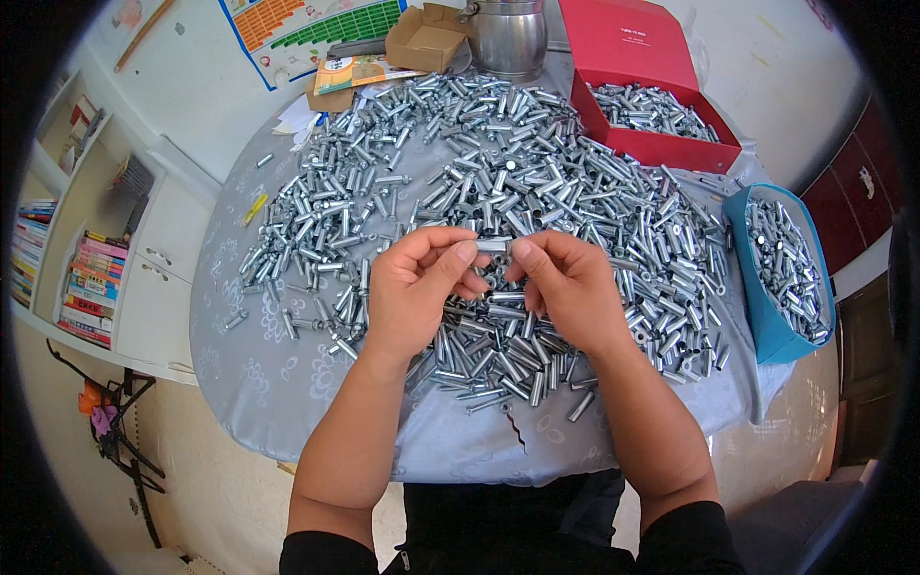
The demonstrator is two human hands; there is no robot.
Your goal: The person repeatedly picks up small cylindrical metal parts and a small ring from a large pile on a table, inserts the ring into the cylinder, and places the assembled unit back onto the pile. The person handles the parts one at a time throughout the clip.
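One short, shiny metal cylinder (493, 246) spans the gap between the left hand (419, 283) and the right hand (569, 287), in front of the person and over the middle of the heap. Each bare hand pinches one end between thumb and forefinger, the other fingers curled loosely inward. Its surface looks smooth and silvery, with a bright streak of light along it; fingertips cover both ends, so their shape cannot be told.

Its long axis lies crosswise, close to level in view, one end toward the person's left and the other toward the right.

Around and beneath the hands spreads a dense heap of metal parts (503, 177), mostly round, tubular pieces with hard, glossy sides, some showing hollow ends, lying at every angle. They rest on a silvery-grey tablecloth (259, 412) with a satin sheen and pale flower outlines. A thin, dark, wavy strip (517, 433) lies near its front edge.

At the far right, a rigid red box (671, 150) stands with its lid raised, holding similar parts; a soft-cornered teal bin (771, 343) nearer the person holds more. Behind the heap are a rounded metal pot (508, 40) and an open brown cardboard box (426, 43).
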